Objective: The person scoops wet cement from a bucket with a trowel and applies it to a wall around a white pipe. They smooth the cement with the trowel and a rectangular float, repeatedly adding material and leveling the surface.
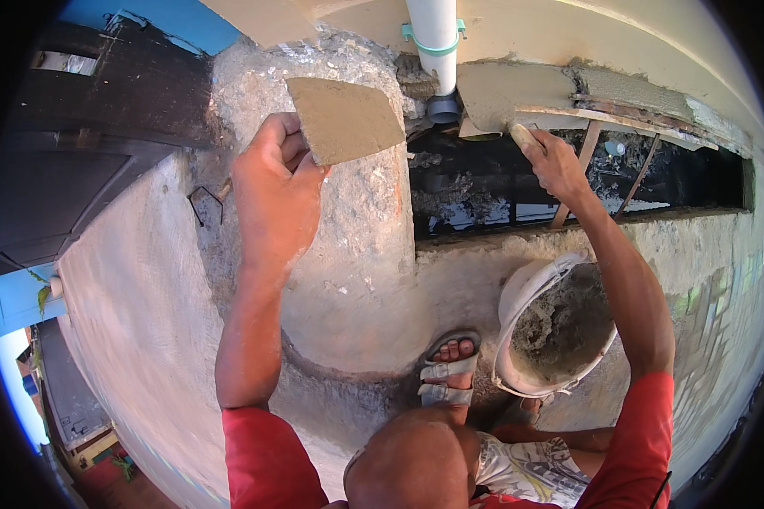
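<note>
My left hand [278, 182] grips a flat, squarish board [348, 119] coated in grey mortar, raised above the rough concrete. My right hand [556, 170] is closed on the handle of a trowel [522, 136]; its blade [484, 97] lies at a band of smooth wet mortar [543, 89] just right of a white pipe [433, 38] with a dark lower end. Below this band is a long dark opening [475, 195] crossed by thin wooden strips [590, 148]. A white bucket [514, 339] of grey mix stands below my right arm.
A dark panel [93, 102] and blue surfaces [178, 21] are at the left. A bent metal piece [205, 204] lies by the rough concrete ledge [331, 254]. My sandalled foot [446, 373] rests beside the bucket. Rough walling [713, 288] extends to the right.
</note>
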